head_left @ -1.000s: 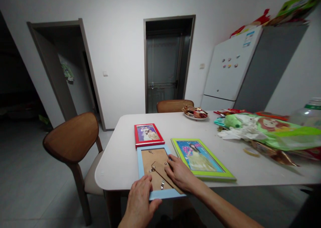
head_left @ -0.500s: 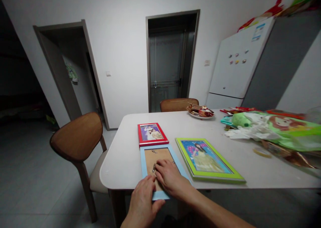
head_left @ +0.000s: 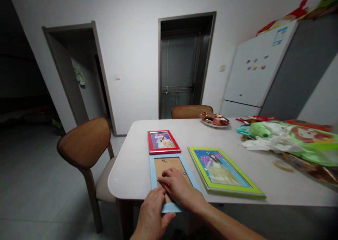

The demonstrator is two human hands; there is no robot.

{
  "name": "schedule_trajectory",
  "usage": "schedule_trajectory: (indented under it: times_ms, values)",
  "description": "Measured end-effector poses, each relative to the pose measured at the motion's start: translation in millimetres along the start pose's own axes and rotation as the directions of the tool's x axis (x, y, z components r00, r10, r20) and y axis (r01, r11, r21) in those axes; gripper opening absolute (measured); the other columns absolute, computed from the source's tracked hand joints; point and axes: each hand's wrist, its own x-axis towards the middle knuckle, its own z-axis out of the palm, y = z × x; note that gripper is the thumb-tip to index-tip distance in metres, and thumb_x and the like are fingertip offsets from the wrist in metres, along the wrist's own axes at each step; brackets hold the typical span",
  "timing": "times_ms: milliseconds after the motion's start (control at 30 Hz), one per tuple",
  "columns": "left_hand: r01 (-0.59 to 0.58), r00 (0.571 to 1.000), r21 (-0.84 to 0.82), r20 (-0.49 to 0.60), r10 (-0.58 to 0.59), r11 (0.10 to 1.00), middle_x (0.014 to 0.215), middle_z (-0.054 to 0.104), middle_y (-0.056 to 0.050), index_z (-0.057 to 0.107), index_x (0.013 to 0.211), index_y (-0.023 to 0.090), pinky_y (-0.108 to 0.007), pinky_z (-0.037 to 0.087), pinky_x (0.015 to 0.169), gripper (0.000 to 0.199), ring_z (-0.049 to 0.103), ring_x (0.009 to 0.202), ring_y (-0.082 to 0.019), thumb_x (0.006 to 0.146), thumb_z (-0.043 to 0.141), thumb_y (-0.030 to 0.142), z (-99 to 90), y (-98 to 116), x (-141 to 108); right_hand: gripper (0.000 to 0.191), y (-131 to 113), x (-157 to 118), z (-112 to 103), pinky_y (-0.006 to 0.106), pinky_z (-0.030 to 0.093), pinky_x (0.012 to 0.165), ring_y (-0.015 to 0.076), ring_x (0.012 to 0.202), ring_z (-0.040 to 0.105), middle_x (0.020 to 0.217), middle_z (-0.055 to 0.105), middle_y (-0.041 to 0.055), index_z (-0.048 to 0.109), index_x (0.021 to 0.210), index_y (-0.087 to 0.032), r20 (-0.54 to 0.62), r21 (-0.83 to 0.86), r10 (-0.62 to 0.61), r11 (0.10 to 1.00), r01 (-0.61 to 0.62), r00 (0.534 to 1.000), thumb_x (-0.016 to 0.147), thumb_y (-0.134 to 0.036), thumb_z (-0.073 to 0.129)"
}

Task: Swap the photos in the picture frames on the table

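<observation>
A light blue frame (head_left: 194, 182) lies back side up at the table's front edge, its brown backing board (head_left: 173, 163) showing metal fittings. My left hand (head_left: 154, 209) grips the frame's lower left edge, thumb at the near side. My right hand (head_left: 177, 188) rests over the board with its fingers bent together near a small metal piece at the board's left side; whether they pinch it is hidden. Beyond touches a red frame (head_left: 164, 151) with a photo. To the right lies a green frame (head_left: 208, 188) with a picture facing up.
A wooden chair (head_left: 86, 143) stands at the left, another (head_left: 191, 110) behind the table (head_left: 129, 155). A filled plate (head_left: 216, 124), a tape roll (head_left: 283, 166) and green plastic packaging (head_left: 311, 145) lie on the table. A fridge (head_left: 248, 81) stands behind.
My right fingers have moved left across the backing board, and a metal fitting at its right side now shows more. The whole view has shifted slightly; my left hand keeps its place on the frame.
</observation>
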Motion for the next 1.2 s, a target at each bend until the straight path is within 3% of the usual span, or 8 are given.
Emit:
schedule_trajectory:
  times_ms: [433, 600, 733, 833, 933, 1100, 1200]
  values:
    - [0.023, 1.0, -0.053, -0.006, -0.024, 0.998, 0.099, 0.057, -0.007, 0.052, 0.097, 0.018, -0.036, 0.042, 0.084, 0.04, 0.05, 0.096, -0.023, 0.058, 0.065, 0.015, -3.3, 5, 2, 0.024, 7, 8, 15, 0.028, 0.03, 0.076, 0.0161, 0.088, 0.045, 0.09, 0.059, 0.0032, 0.064, 0.084, -0.023, -0.063, 0.115, 0.04, 0.993, -0.032, 0.997, 0.077, -0.017, 0.042]
    - [0.032, 0.999, -0.058, -0.001, -0.032, 0.998, 0.096, 0.057, -0.006, 0.052, 0.096, 0.018, -0.035, 0.042, 0.083, 0.04, 0.05, 0.094, -0.021, 0.059, 0.065, 0.015, -3.1, 5, 1, 0.026, 7, 7, 14, 0.027, 0.029, 0.075, 0.015, 0.084, 0.046, 0.083, 0.06, 0.0023, 0.064, 0.069, -0.02, -0.048, 0.095, -0.063, 0.993, 0.068, 0.997, 0.08, -0.022, 0.041]
    - [0.035, 0.999, -0.052, 0.003, -0.035, 0.998, 0.102, 0.057, -0.007, 0.052, 0.098, 0.017, -0.036, 0.04, 0.087, 0.042, 0.049, 0.099, -0.022, 0.058, 0.066, 0.015, -3.8, 5, 1, 0.024, 12, 8, 13, 0.027, 0.031, 0.075, 0.0152, 0.086, 0.047, 0.085, 0.06, 0.0028, 0.065, 0.074, -0.021, -0.046, 0.113, -0.091, 0.989, 0.095, 0.995, 0.079, -0.022, 0.041]
    - [0.037, 0.999, -0.041, 0.007, -0.037, 0.998, 0.106, 0.056, -0.009, 0.054, 0.087, 0.017, -0.036, 0.039, 0.089, 0.031, 0.048, 0.103, -0.022, 0.058, 0.065, 0.014, -4.1, 6, 0, 0.023, 24, 22, 13, 0.026, 0.034, 0.073, 0.0149, 0.083, 0.051, 0.085, 0.062, 0.0034, 0.064, 0.083, -0.02, -0.062, 0.186, 0.116, 0.977, -0.103, 0.991, 0.079, -0.024, 0.042]
    - [0.038, 0.999, -0.026, -0.001, -0.038, 0.999, 0.108, 0.056, -0.008, 0.053, 0.082, 0.018, -0.036, 0.039, 0.09, 0.027, 0.047, 0.105, -0.023, 0.058, 0.065, 0.013, -3.9, 5, -1, 0.025, 39, 42, 13, 0.026, 0.039, 0.067, 0.0144, 0.075, 0.053, 0.084, 0.062, 0.0051, 0.062, 0.083, -0.015, -0.044, 0.22, 0.333, 0.923, -0.316, 0.942, 0.081, -0.028, 0.04]
    - [0.032, 0.999, 0.009, -0.005, -0.032, 0.999, 0.108, 0.056, -0.009, 0.053, 0.081, 0.018, -0.038, 0.039, 0.09, 0.026, 0.048, 0.104, -0.024, 0.058, 0.064, 0.015, -4.6, 6, -2, 0.029, 49, 64, 13, 0.035, 0.045, 0.074, 0.0162, 0.088, 0.053, 0.105, 0.053, 0.0053, 0.05, 0.104, -0.015, -0.021, 0.222, 0.42, 0.887, -0.406, 0.907, 0.081, -0.032, 0.045]
    - [0.036, 0.999, 0.021, -0.01, -0.036, 0.999, 0.108, 0.056, -0.009, 0.053, 0.082, 0.018, -0.039, 0.039, 0.09, 0.025, 0.048, 0.104, -0.024, 0.059, 0.064, 0.016, -5.2, 8, -4, 0.03, 47, 66, 13, 0.036, 0.045, 0.076, 0.0167, 0.091, 0.052, 0.108, 0.051, 0.006, 0.048, 0.107, -0.016, -0.011, 0.22, 0.443, 0.876, -0.43, 0.896, 0.081, -0.031, 0.045]
